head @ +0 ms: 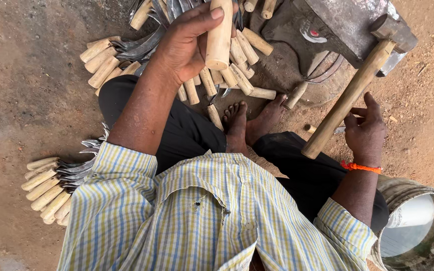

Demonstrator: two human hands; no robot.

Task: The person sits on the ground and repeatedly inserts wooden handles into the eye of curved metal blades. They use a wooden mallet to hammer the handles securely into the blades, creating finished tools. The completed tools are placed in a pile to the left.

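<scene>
Left hand (187,42) is clamped on a short wooden handle (219,35), thumb across the top, fingers wrapped behind it, so the piece stands roughly upright with its cut lower end clear of the palm; looks like it's held that way to keep that end exposed and lined up. Just beyond and beneath those fingers lies a loose heap of similar handles (237,70), many already fitted with curved dark blades (141,47), within easy reach. Right hand (365,133) grips the hammer (350,95) low on its wooden shaft, fingers curled round it, index partly lifted; the steel head sits far up from the fingers, against the metal anvil block (347,25), probably resting there to take the weight. Person sits on the dirt ground (26,100) with bare feet (252,123) tucked close under the work. A second bundle of finished pieces (56,183) is stacked well behind the left elbow, away from the raw heap. Metal bucket (423,226) stands near the right wrist, contents not readable.
</scene>
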